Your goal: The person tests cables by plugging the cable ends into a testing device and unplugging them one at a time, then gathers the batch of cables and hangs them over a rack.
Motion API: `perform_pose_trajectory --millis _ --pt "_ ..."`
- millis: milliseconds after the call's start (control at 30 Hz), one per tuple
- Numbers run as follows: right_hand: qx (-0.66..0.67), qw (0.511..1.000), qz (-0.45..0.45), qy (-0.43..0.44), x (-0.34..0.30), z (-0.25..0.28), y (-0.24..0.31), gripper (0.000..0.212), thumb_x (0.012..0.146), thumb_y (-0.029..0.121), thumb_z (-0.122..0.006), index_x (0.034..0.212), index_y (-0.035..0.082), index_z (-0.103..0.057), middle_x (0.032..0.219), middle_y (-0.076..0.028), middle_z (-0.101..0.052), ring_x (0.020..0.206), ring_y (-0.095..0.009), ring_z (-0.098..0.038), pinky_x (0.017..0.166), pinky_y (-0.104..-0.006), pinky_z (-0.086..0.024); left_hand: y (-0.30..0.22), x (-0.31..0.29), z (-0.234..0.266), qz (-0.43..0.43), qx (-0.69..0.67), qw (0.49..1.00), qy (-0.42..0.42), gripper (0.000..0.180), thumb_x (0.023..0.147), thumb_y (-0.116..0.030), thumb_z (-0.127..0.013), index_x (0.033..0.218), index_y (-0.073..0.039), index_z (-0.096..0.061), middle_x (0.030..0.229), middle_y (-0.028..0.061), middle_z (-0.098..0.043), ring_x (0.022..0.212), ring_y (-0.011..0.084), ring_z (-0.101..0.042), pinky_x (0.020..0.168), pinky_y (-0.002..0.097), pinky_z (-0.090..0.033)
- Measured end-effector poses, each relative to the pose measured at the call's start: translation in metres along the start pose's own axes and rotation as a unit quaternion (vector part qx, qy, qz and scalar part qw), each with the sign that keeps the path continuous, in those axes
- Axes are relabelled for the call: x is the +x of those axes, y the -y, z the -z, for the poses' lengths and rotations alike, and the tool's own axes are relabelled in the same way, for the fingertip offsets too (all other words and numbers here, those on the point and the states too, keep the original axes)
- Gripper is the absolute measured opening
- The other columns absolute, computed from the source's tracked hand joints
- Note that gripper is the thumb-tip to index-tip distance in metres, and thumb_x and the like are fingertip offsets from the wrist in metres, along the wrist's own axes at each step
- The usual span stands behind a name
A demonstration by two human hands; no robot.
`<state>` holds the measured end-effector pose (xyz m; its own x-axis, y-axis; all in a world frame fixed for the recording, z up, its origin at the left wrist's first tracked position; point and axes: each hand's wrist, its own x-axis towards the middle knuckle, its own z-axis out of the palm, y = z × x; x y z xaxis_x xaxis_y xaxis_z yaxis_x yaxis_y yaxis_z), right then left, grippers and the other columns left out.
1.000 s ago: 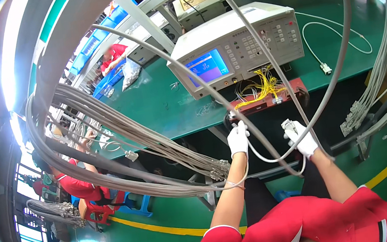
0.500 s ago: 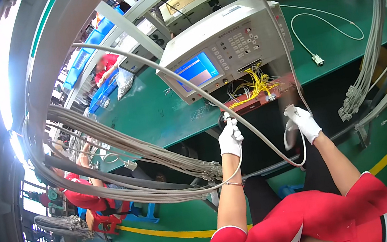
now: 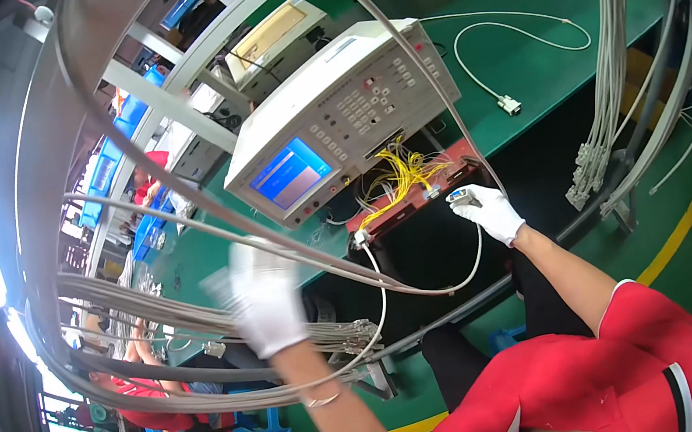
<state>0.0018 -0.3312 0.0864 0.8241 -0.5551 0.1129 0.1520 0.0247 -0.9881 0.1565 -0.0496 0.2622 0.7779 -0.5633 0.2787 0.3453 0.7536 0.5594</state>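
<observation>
My right hand [image 3: 491, 211], in a white glove, pinches a cable connector [image 3: 458, 195] with a blue face, just in front of the red test fixture [image 3: 403, 211]. A grey cable [image 3: 478, 261] hangs in a loop below that hand. At the fixture's left end sits another connector [image 3: 361, 238], with its cable running downward; no hand touches it. My left hand [image 3: 267, 298], also gloved, is smeared by motion among the hanging grey cables on the left, so its fingers cannot be made out. Yellow wires [image 3: 400, 175] join the fixture to the white tester [image 3: 331, 112] behind it.
A loose cable with a pale plug [image 3: 509, 105] lies on the green table [image 3: 535, 48]. Bundles of cables hang at right [image 3: 592, 172] and lower left [image 3: 349, 335]. A co-worker in a red shirt [image 3: 136, 391] sits at left. A metal frame [image 3: 162, 100] stands near the tester.
My left hand has moved left, away from the fixture, where a connector now sits at the left end. The right hand has turned its connector toward the fixture. The whole view has shifted.
</observation>
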Motion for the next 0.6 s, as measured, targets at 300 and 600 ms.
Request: perform_pose_trajectory --millis 300,600 --pt "0.099 0.985 -0.14 0.0 0.002 0.011 0.014 0.025 0.088 0.028 -0.048 0.092 0.005 -0.058 0.075 -0.004 -0.06 0.047 -0.005 -0.043 0.043 -0.0186 -0.035 -0.052 0.023 -0.196 -0.1 0.236 0.945 0.202 0.068 0.087 -0.04 -0.037 0.129 0.011 -0.021 0.132 0.0285 -0.026 0.127 0.0382 -0.024 0.103 0.0499 -0.024" --pt "0.273 0.949 -0.151 -0.04 0.0 -0.002 0.002 0.015 0.085 0.019 -0.058 0.096 0.009 -0.055 0.068 0.004 -0.048 0.055 -0.005 -0.047 0.05 -0.0189 -0.041 0.085 0.069 -0.265 -0.081 0.575 0.723 0.375 0.05 0.085 -0.031 -0.043 0.125 -0.001 -0.035 0.119 0.0187 -0.044 0.111 0.0296 -0.042 0.093 0.0435 -0.035"
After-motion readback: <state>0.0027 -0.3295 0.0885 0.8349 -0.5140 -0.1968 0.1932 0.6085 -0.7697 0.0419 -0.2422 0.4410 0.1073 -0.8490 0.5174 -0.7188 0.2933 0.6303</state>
